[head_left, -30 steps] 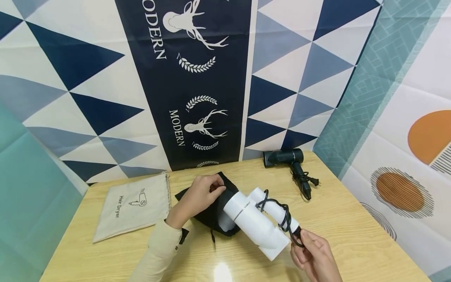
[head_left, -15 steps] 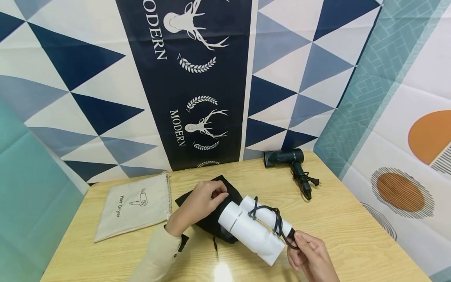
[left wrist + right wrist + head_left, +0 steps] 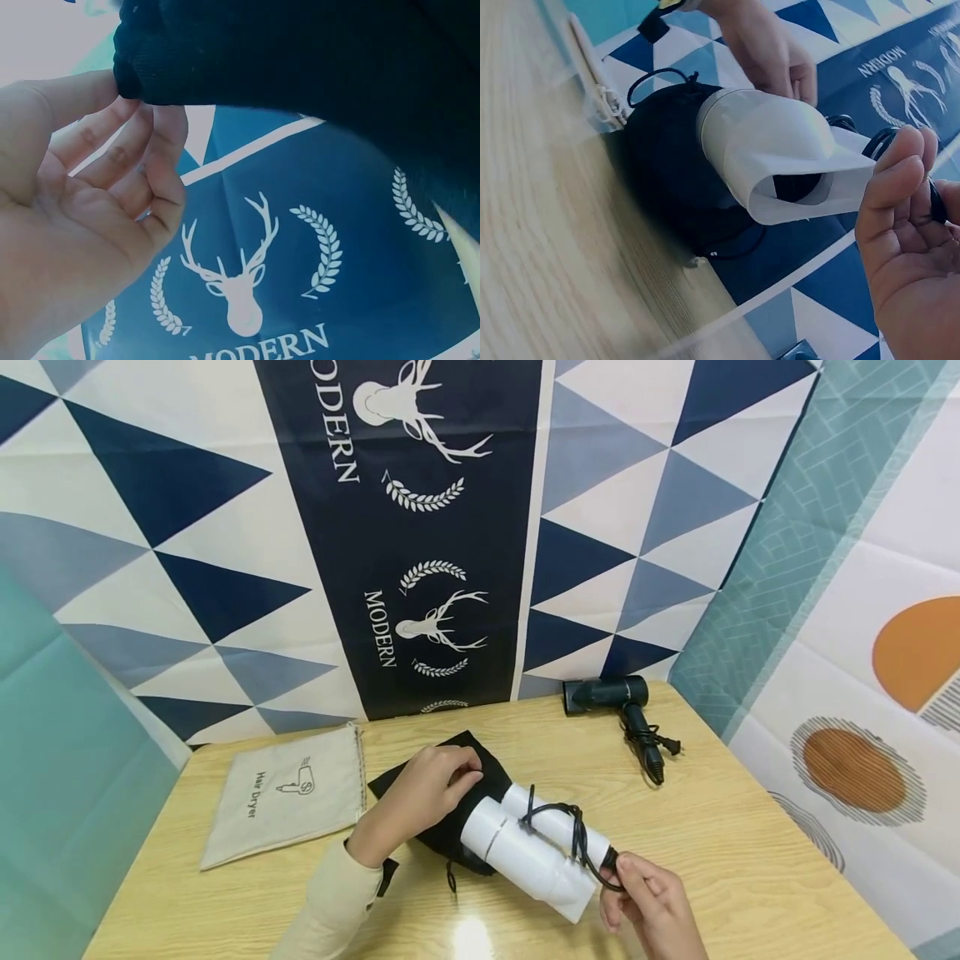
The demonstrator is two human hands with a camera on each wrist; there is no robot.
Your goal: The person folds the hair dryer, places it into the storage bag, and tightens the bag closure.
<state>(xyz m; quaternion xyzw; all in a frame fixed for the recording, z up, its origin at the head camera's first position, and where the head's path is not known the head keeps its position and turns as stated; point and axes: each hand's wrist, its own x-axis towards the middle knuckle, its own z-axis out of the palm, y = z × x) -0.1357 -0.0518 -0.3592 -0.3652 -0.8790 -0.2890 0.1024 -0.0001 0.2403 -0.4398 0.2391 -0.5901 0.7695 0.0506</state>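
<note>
My left hand (image 3: 420,795) pinches the mouth edge of a black drawstring pouch (image 3: 487,770) between thumb and fingers; the gathered cloth (image 3: 135,75) shows in the left wrist view. A white hair dryer (image 3: 517,852) lies tilted with its rear end inside the pouch, its flattened nozzle (image 3: 825,187) sticking out. The folded handle (image 3: 558,827) lies alongside the barrel, a black cord (image 3: 579,839) wound around it. My right hand (image 3: 651,902) grips the handle's black end and cord between thumb and fingers. How deep the dryer sits is hidden by the cloth.
A black hair dryer (image 3: 606,695) with a bundled cord lies at the back right of the wooden table (image 3: 757,860). On the left a flat beige bag (image 3: 262,818) is printed "Hair Dryer". Patterned cloth walls (image 3: 442,543) stand behind and at both sides.
The white hair dryer has slid left, farther into the black pouch, with my right hand moving along. My left hand keeps its pinch on the pouch and has shifted only slightly.
</note>
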